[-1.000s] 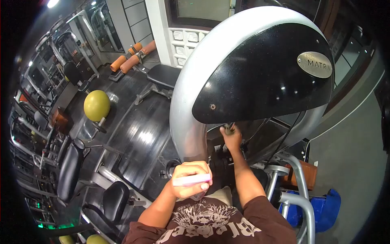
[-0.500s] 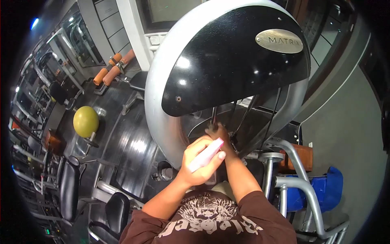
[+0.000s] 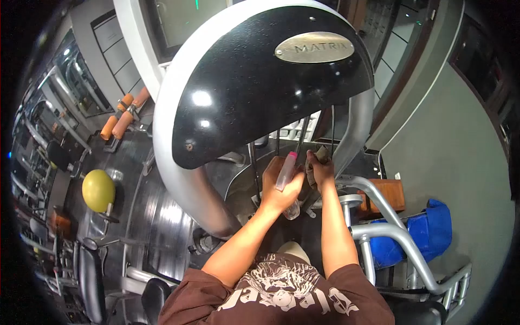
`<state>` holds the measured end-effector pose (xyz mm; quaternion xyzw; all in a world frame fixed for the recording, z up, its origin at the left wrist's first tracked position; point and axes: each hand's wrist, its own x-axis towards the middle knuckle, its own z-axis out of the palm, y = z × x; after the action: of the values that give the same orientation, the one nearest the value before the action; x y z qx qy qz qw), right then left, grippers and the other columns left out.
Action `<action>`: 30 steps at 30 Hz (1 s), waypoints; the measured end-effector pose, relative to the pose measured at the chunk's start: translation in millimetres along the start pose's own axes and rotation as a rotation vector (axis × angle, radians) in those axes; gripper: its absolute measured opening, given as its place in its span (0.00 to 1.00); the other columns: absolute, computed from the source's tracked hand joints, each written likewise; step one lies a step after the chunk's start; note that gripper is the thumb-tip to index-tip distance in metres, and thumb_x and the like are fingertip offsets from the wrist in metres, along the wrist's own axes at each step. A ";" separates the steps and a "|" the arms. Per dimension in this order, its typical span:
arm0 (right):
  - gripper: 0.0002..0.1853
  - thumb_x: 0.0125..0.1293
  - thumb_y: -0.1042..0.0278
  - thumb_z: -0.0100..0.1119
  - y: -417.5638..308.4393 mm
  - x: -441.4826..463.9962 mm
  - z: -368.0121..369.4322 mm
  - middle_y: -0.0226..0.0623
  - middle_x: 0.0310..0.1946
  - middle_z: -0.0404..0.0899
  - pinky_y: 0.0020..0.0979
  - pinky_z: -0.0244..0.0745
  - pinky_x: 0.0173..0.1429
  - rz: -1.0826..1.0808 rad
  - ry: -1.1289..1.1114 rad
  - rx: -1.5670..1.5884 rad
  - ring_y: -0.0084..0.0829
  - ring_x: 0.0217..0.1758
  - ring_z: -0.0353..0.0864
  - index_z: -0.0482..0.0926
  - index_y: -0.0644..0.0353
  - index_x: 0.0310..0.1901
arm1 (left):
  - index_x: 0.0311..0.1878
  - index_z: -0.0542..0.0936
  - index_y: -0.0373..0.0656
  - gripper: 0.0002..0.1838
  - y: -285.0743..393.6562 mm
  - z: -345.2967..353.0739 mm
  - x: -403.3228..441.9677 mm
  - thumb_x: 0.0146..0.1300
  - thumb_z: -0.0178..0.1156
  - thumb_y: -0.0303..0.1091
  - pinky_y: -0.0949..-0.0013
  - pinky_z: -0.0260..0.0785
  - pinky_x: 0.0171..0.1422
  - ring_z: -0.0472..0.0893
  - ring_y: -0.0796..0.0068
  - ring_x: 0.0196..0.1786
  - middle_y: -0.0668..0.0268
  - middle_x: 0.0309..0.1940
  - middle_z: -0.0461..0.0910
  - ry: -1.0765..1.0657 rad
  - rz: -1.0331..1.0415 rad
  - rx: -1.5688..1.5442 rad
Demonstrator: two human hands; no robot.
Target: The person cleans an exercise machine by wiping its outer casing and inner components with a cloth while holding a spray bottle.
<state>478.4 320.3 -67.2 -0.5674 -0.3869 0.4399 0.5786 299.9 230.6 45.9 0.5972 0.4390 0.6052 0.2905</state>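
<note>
My left hand (image 3: pixel 277 197) is closed around a spray bottle (image 3: pixel 287 170), its whitish head tipped with pink and pointing forward. Part of the clear bottle body shows below the hand. Close by on the right, my right hand (image 3: pixel 325 172) grips a crumpled grey-green cloth (image 3: pixel 320 156). Both hands are just below the black cover (image 3: pixel 260 103) of a gym machine marked MATRIX, near its thin dark rods (image 3: pixel 253 162). The fingers of my right hand are partly hidden by the cloth.
The machine's thick silver frame (image 3: pixel 168 119) curves around the cover. To the right are silver tubes (image 3: pixel 379 203), a blue seat or pad (image 3: pixel 428 233) and a wooden box (image 3: pixel 387 195). A yellow ball (image 3: pixel 98 190) and orange rollers (image 3: pixel 116 122) are at the left.
The view has shifted, so the machine appears farther left. My right hand has moved back from a rod with the cloth. My left hand has reached forward, turning the spray bottle more upright in view.
</note>
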 end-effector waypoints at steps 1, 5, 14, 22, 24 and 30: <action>0.18 0.64 0.51 0.81 -6.1 -0.6 -5.8 0.24 0.31 0.83 0.31 0.75 0.40 0.022 -0.010 0.008 0.22 0.32 0.77 0.84 0.55 0.36 | 0.38 0.79 0.35 0.11 -5.2 2.3 2.4 0.61 0.71 0.30 0.68 0.71 0.38 0.78 0.76 0.32 0.64 0.28 0.79 -0.001 0.005 0.001; 0.21 0.63 0.48 0.81 -2.1 -5.5 -12.7 0.26 0.33 0.84 0.31 0.76 0.41 -0.002 -0.001 -0.051 0.23 0.33 0.79 0.86 0.58 0.42 | 0.36 0.78 0.37 0.11 -10.1 7.3 11.7 0.63 0.71 0.31 0.69 0.68 0.36 0.75 0.80 0.31 0.67 0.27 0.77 0.004 0.065 -0.013; 0.20 0.63 0.51 0.82 -1.9 -8.4 13.4 0.30 0.35 0.89 0.33 0.78 0.48 -0.193 -0.035 -0.213 0.25 0.38 0.84 0.89 0.61 0.43 | 0.38 0.78 0.36 0.11 6.2 -15.8 12.4 0.64 0.71 0.31 0.65 0.68 0.37 0.75 0.71 0.29 0.63 0.27 0.77 -0.078 0.127 0.073; 0.20 0.65 0.55 0.76 -56.6 92.1 53.4 0.45 0.37 0.87 0.46 0.80 0.48 -0.822 0.279 -0.592 0.48 0.41 0.87 0.83 0.64 0.46 | 0.39 0.83 0.32 0.07 55.4 -83.9 18.6 0.67 0.69 0.27 0.57 0.68 0.37 0.76 0.58 0.29 0.58 0.28 0.77 -0.184 0.430 0.115; 0.16 0.65 0.59 0.74 -33.7 153.9 55.2 0.47 0.37 0.88 0.46 0.81 0.49 -0.911 0.312 -0.748 0.49 0.41 0.88 0.83 0.64 0.44 | 0.40 0.83 0.32 0.07 55.7 -97.0 16.4 0.67 0.69 0.27 0.57 0.67 0.37 0.76 0.58 0.29 0.58 0.28 0.78 -0.214 0.260 0.111; 0.25 0.58 0.53 0.79 -20.1 135.9 70.8 0.51 0.39 0.89 0.47 0.81 0.51 -0.734 0.318 -0.576 0.53 0.44 0.89 0.85 0.69 0.43 | 0.42 0.84 0.31 0.08 49.3 -91.3 21.0 0.67 0.70 0.28 0.57 0.68 0.38 0.77 0.57 0.29 0.58 0.28 0.78 -0.236 0.465 0.076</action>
<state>455.4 472.2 -50.2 -0.5906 -0.5740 -0.0100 0.5672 216.6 210.2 108.0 0.7590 0.2753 0.5649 0.1705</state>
